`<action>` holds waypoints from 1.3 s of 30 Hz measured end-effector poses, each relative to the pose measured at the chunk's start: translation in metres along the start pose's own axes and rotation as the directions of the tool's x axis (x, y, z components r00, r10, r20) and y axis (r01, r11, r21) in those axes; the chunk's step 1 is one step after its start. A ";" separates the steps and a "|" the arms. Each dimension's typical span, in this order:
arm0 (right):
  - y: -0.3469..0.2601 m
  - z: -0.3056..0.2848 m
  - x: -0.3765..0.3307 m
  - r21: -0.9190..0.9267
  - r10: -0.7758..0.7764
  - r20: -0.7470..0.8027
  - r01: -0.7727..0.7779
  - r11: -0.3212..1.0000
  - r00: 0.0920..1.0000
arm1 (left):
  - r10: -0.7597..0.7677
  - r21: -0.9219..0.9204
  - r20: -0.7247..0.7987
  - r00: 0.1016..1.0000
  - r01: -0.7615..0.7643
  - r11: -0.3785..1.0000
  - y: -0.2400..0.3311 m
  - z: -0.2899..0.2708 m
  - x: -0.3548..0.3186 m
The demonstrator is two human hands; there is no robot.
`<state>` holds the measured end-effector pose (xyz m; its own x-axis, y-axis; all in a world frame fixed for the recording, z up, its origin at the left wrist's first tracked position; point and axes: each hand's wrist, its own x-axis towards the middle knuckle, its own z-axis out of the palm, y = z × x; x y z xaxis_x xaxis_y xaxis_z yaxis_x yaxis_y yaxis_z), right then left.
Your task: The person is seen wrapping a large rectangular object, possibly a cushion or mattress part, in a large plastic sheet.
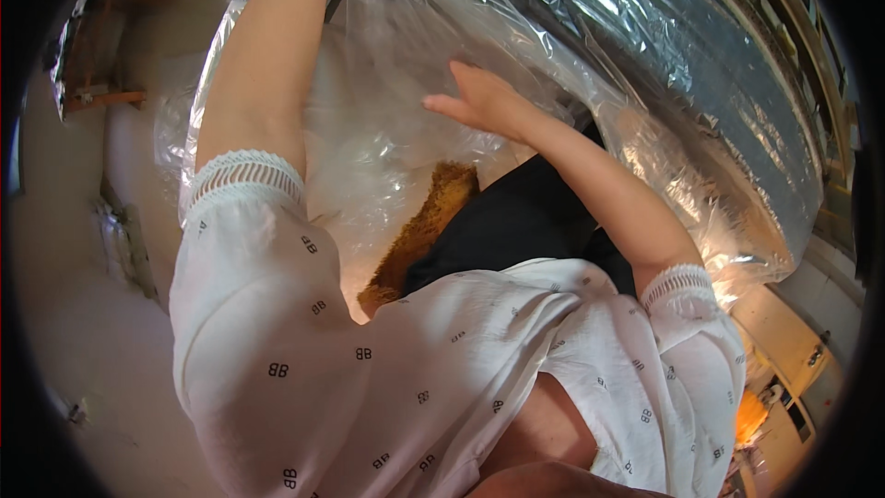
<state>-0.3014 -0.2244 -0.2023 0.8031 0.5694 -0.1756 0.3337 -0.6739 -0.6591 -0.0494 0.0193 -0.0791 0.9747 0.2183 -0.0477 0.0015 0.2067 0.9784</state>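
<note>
My right hand [479, 103] hovers in front of a large sheet of clear plastic film [553, 23], thumb apart from the fingers and nothing visible in it. The fingers are foreshortened, and whether they touch the film is hard to see. My left arm [263, 55] reaches up past the top edge, so the left hand is out of the picture. Crinkled film hangs behind both arms and spreads to the far right. Below the right hand are my dark trousers [512, 221], beside a brown fuzzy piece [424, 221].
Metal rails [811, 46] run along the far right edge, beyond the film. A wooden cabinet [784, 323] and an orange object [751, 417] stand at the lower right. Pale floor [74, 249] lies to the left, with a small wooden shelf-like piece [106, 100] at the upper left.
</note>
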 end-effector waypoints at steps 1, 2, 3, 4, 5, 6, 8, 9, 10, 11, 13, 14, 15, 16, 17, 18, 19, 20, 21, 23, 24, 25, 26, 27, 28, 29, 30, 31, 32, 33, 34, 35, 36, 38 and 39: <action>0.002 0.008 0.009 0.015 0.014 -0.013 -0.014 1.000 1.000 | -0.009 0.011 0.020 1.000 0.008 1.000 -0.009 0.005 0.004; 0.001 0.015 0.018 0.029 0.115 -0.081 -0.113 0.993 0.990 | 0.350 0.319 -0.111 0.930 -0.301 0.899 -0.024 0.003 0.009; 0.002 0.021 0.028 0.048 0.212 -0.148 -0.208 0.977 0.966 | 0.686 0.612 -0.110 0.719 -0.495 0.617 -0.034 0.001 0.014; 0.013 0.028 0.038 0.061 0.214 -0.155 -0.207 0.976 0.964 | 0.689 0.616 -0.095 0.719 -0.501 0.608 -0.037 -0.004 0.021; 0.035 0.035 0.047 0.105 0.190 0.007 -0.190 0.976 0.982 | 0.692 0.625 -0.088 0.716 -0.501 0.598 -0.039 -0.009 0.030; 0.046 0.041 0.049 0.146 0.153 0.172 -0.178 0.973 0.973 | 0.694 0.633 -0.089 0.714 -0.498 0.593 -0.038 -0.011 0.033; 0.054 0.066 0.034 0.198 0.108 0.274 -0.166 0.966 0.956 | 0.700 0.645 -0.086 0.709 -0.495 0.582 -0.041 -0.013 0.034; 0.059 0.072 0.024 0.242 0.062 0.375 -0.162 0.957 0.925 | 0.702 0.653 -0.093 0.706 -0.489 0.578 -0.044 -0.010 0.028; 0.066 0.075 0.018 0.236 0.079 0.377 -0.178 0.955 0.923 | 0.694 0.642 -0.096 0.714 -0.489 0.591 -0.030 -0.013 0.030; 0.075 0.078 0.006 0.067 0.107 0.368 -0.141 0.988 0.924 | 0.276 0.313 -0.084 0.957 -0.237 0.920 -0.004 -0.013 0.031; 0.073 0.088 -0.017 -0.084 0.123 0.384 -0.098 0.992 0.915 | -0.197 0.002 0.078 0.977 0.197 0.980 -0.007 -0.027 0.031; 0.067 0.084 -0.014 -0.232 0.060 0.367 0.030 0.972 0.928 | 0.315 0.362 -0.114 0.942 -0.256 0.896 -0.014 -0.042 0.042; 0.073 0.079 -0.010 -0.380 0.010 0.347 0.131 0.916 0.938 | 0.759 0.698 -0.070 0.647 -0.512 0.501 -0.023 -0.047 0.050; 0.109 0.077 -0.010 -0.434 0.145 0.424 0.060 0.899 0.894 | 0.741 0.669 -0.061 0.669 -0.524 0.527 -0.037 -0.022 0.056; 0.141 0.078 -0.016 -0.489 0.279 0.490 -0.004 0.872 0.826 | 0.726 0.631 -0.069 0.684 -0.534 0.563 -0.046 0.004 0.059; 0.126 0.075 -0.017 -0.479 0.263 0.506 0.014 0.878 0.821 | 0.727 0.642 -0.091 0.680 -0.519 0.565 -0.045 -0.012 0.062; 0.112 0.068 -0.017 -0.524 0.332 0.524 -0.010 0.852 0.785 | 0.740 0.702 -0.101 0.665 -0.480 0.526 -0.044 -0.029 0.065; 0.104 0.058 -0.019 -0.579 0.415 0.520 -0.049 0.814 0.747 | 0.740 0.703 -0.101 0.665 -0.479 0.526 -0.044 -0.032 0.068; 0.103 0.058 -0.020 -0.579 0.413 0.520 -0.047 0.814 0.748 | 0.744 0.708 -0.084 0.663 -0.486 0.512 -0.044 -0.037 0.069; 0.104 0.060 -0.026 -0.591 0.387 0.479 -0.037 0.806 0.788 | 0.746 0.712 -0.063 0.663 -0.494 0.500 -0.042 -0.040 0.071; 0.108 0.063 -0.028 -0.589 0.390 0.479 -0.041 0.807 0.787 | 0.734 0.759 -0.084 0.675 -0.434 0.485 -0.039 -0.039 0.073; 0.111 0.065 -0.026 -0.546 0.408 0.346 -0.172 0.820 0.845 | 0.723 0.803 -0.105 0.683 -0.370 0.466 -0.036 -0.039 0.074; 0.121 0.068 -0.028 -0.479 0.444 0.206 -0.306 0.823 0.872 | 0.714 0.800 -0.099 0.693 -0.371 0.471 -0.039 -0.031 0.071; 0.128 0.065 -0.029 -0.477 0.458 0.206 -0.320 0.819 0.865 | 0.701 0.765 -0.108 0.705 -0.391 0.512 -0.042 -0.022 0.066; 0.137 0.062 -0.030 -0.438 0.502 0.164 -0.393 0.808 0.849 | 0.687 0.728 -0.118 0.717 -0.408 0.551 -0.045 -0.015 0.061; 0.140 0.059 -0.027 -0.395 0.532 0.124 -0.451 0.801 0.837 | 0.685 0.729 -0.116 0.719 -0.407 0.550 -0.043 -0.016 0.058; 0.144 0.058 -0.028 -0.393 0.533 0.126 -0.451 0.801 0.836 | 0.684 0.730 -0.115 0.720 -0.406 0.550 -0.042 -0.018 0.056; 0.149 0.056 -0.030 -0.312 0.508 0.116 -0.454 0.834 0.853 | 0.683 0.731 -0.114 0.722 -0.404 0.550 -0.042 -0.019 0.053; 0.154 0.053 -0.030 -0.233 0.483 0.098 -0.452 0.861 0.870 | 0.683 0.729 -0.116 0.721 -0.405 0.551 -0.040 -0.019 0.052; 0.158 0.052 -0.027 -0.236 0.486 0.097 -0.454 0.859 0.869 | 0.683 0.727 -0.119 0.720 -0.406 0.554 -0.040 -0.019 0.052; 0.161 0.053 -0.024 -0.165 0.439 0.251 -0.409 0.898 0.863 | 0.683 0.724 -0.121 0.721 -0.406 0.557 -0.041 -0.018 0.051; 0.165 0.054 -0.019 -0.084 0.368 0.393 -0.366 0.927 0.843 | 0.685 0.723 -0.123 0.718 -0.408 0.557 -0.039 -0.019 0.054; 0.168 0.057 -0.012 -0.087 0.367 0.387 -0.362 0.928 0.846 | 0.712 0.750 -0.103 0.694 -0.417 0.514 -0.036 -0.021 0.056; 0.165 0.066 -0.002 -0.115 0.373 0.486 -0.365 0.924 0.790 | 0.738 0.779 -0.083 0.670 -0.418 0.467 -0.035 -0.026 0.058; 0.163 0.068 0.001 -0.113 0.366 0.492 -0.359 0.926 0.790 | 0.744 0.768 -0.081 0.664 -0.434 0.471 -0.038 -0.030 0.058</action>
<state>-0.2797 -0.3010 -0.3596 0.5140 0.4343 -0.7397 0.0761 -0.8820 -0.4650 -0.0001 0.0531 -0.1250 0.6299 0.3757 0.6798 -0.2505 -0.7302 0.6356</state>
